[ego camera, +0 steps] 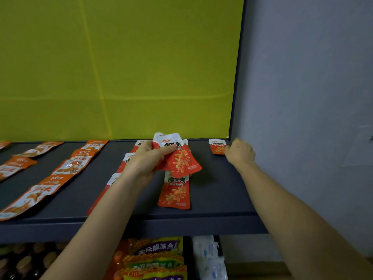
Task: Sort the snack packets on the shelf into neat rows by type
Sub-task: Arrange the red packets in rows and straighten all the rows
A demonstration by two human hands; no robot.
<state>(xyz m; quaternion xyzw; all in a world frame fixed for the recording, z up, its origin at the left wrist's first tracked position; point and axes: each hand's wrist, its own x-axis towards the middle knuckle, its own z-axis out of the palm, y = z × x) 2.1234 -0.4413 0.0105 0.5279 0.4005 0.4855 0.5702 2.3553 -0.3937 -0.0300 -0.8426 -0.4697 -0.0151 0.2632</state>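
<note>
Dark grey shelf [212, 190], yellow-green back panel [121, 67] behind it, grey wall [312, 77] at right. Left part of shelf: orange packets [66, 167] lying flat in slanted rows running from the near left edge toward the far side, some overlapping end to end. Centre: red packets [174, 191] flat on the shelf, one fully visible near the front edge, others partly hidden under the left forearm. Left hand [144, 158] is raised just above these, fingers closed around a fanned bundle of red packets [177, 154], white tops pointing away from the person. Far right corner: single red packet [217, 146] lying flat beside the back panel; right hand [240, 152] curled at its right edge, fingers touching it, grip not clear. Below the shelf: yellow-and-purple bags [155, 257] and a white bag [210, 257].
</note>
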